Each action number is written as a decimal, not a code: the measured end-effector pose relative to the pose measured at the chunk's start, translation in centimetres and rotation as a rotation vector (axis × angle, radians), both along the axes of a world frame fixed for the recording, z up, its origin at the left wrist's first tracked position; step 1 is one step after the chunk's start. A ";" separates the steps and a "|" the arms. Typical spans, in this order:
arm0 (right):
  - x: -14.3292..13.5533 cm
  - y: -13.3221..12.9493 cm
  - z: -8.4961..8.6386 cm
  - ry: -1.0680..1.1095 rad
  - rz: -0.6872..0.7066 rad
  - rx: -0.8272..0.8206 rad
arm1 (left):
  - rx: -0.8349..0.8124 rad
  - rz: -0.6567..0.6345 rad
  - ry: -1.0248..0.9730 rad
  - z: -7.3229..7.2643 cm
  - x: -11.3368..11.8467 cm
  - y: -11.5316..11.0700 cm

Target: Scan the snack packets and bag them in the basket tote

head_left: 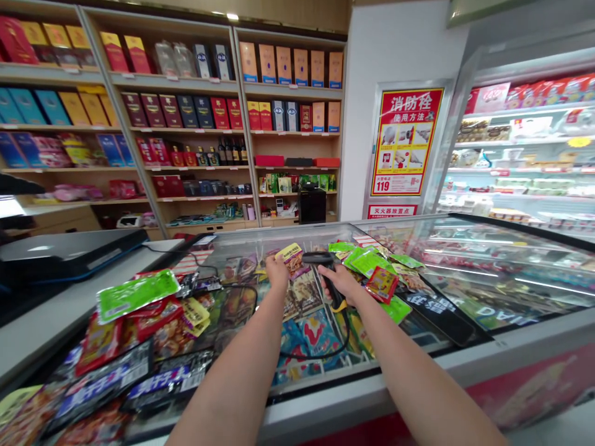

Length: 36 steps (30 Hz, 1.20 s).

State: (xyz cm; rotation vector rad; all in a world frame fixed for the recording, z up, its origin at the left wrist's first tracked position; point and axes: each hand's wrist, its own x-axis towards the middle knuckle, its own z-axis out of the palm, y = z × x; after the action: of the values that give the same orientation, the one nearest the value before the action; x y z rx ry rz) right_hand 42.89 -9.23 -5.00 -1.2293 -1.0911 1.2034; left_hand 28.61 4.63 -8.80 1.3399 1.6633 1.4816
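Note:
Over the glass lid of a chest freezer (320, 371), my left hand (277, 272) pinches a small yellow snack packet (290, 255) by its edge. My right hand (341, 284) is wrapped round the handle of a black and yellow barcode scanner (335, 297). Its head (317, 256) points left, close beside the packet. From the handle a black cable (346, 334) loops over the glass. To the right of my right hand lie green snack packets (372, 261) and a red packet (382, 284). A larger pile with a green packet (139, 295) on top lies left of my left arm.
At the left stands a counter with a flat dark device (69, 251). A black phone-like slab (439, 316) lies on the freezer lid at the right. Shelves of boxed goods (190, 111) line the back wall; a lit display fridge (525, 155) stands at the far right.

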 end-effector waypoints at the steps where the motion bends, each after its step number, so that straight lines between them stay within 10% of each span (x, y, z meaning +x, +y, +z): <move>1: 0.0 -0.1 0.0 -0.007 -0.012 -0.005 | -0.005 -0.001 -0.003 0.1 0.0 -0.1; 36: -1.6 0.2 -0.4 0.084 -0.012 -0.037 | -0.035 -0.007 0.024 1.4 -1.9 -0.5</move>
State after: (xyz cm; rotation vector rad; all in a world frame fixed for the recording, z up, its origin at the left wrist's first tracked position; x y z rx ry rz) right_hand 41.27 -9.04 -5.42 -1.2013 -1.0025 1.2598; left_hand 26.71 4.10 -7.40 1.3482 1.6906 1.4312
